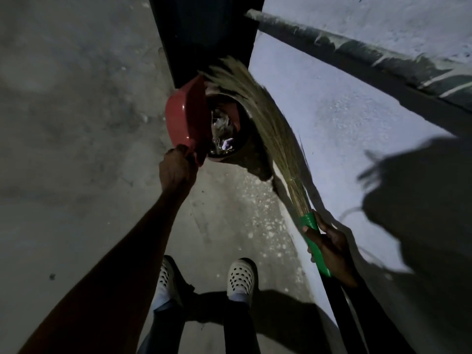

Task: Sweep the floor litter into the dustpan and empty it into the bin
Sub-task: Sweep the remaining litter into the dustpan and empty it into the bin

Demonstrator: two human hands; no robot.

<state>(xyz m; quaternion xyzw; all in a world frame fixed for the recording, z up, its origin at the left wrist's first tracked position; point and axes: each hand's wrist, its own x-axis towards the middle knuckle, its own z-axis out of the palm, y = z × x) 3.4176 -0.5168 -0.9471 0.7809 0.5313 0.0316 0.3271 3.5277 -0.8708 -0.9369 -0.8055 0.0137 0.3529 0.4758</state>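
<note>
Head view: I see my left hand gripping the red dustpan, tipped against the bin rim. My right hand clasps the broom, bristles over the bin's far edge beside the wall; bare floor lies left.

Left arm stretched from lower left toward frame center, left hand fisted, knuckles up, grip closed. Right hand at lower right, fingers wrapped tight, forearm running down to the bottom edge. Both feet planted bottom center.
</note>
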